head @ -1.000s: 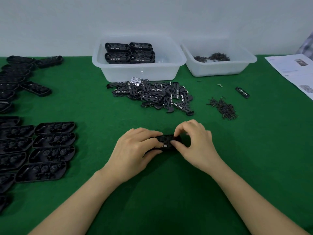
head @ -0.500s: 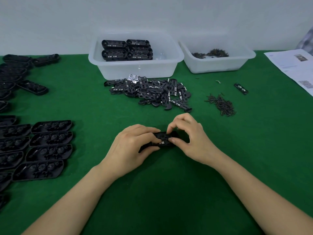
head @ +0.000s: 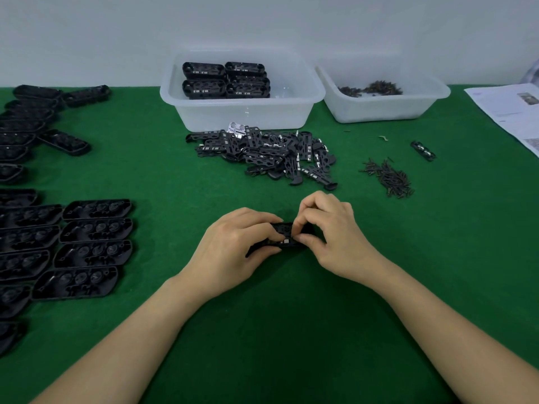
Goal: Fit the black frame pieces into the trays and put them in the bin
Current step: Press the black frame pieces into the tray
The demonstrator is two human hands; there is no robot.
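- Where the green felt table (head: 175, 176) reaches its left edge, empty black trays (head: 96, 231) lie in rows: long, round-ended moulded plastic shells with circular recesses.
- Just left of centre, the left hand (head: 233, 249) lies knuckles-up, fingers curled over the near end of a black tray with a frame piece in it (head: 284, 239), thumb under its front edge.
- At the far side stands a translucent white plastic bin (head: 242, 112), rectangular with rounded corners, holding four stacks of fitted trays (head: 226, 80).
- Touching the front of that bin is a loose heap of black frame pieces (head: 268, 153), flat and pierced, with small silvery tabs.
- Right of centre, the right hand (head: 332, 231) arches over the same tray, forefinger and thumb pinching its right end.
- Farther right, a pile of small dark screws (head: 389, 177) lies on the felt, and one lone frame piece (head: 423, 151) beyond it.
- A second translucent bin (head: 382, 106) holds more screws.
- Printed paper sheets (head: 507, 112) lie at the right edge.
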